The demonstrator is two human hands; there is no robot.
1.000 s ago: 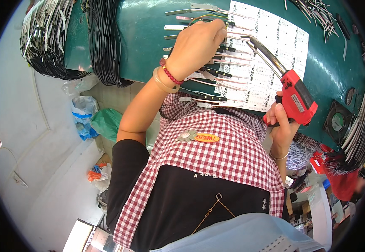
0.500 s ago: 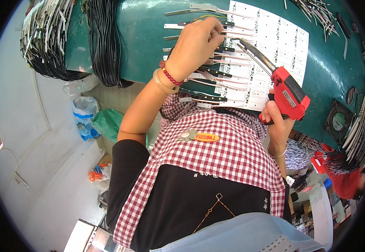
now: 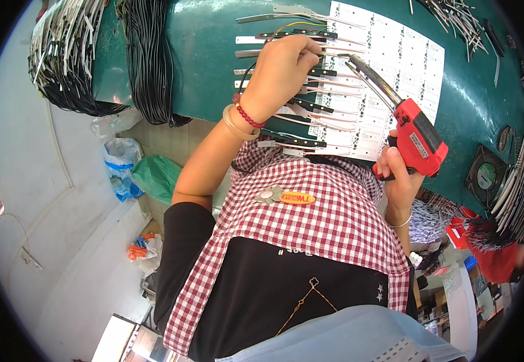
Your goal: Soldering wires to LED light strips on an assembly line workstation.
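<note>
In my right hand (image 3: 399, 175) is a red and black soldering gun (image 3: 419, 136), its long metal barrel pointing up and left. The tip rests at or close to a thin wire end beside my left fingertips; exact contact is too small to tell. My left hand (image 3: 287, 65) pinches a thin wire, and a dark cable with a yellow wire (image 3: 295, 25) loops out behind it. Around that hand lie several thin black and silver strips with pale wires (image 3: 310, 104), side by side across the left edge of a white printed sheet (image 3: 394, 84).
The green table (image 3: 205, 66) bears thick bundles of black cables (image 3: 147, 60) and white-ended wires (image 3: 69, 54) on the left. At the right are a small fan (image 3: 485, 175) and a grey wire bundle (image 3: 512, 187). Loose wires (image 3: 455, 18) lie at the far right.
My left hand has moved slightly down, showing more of the yellow wire and dark cable. The soldering gun has shifted a little to the right and down.
</note>
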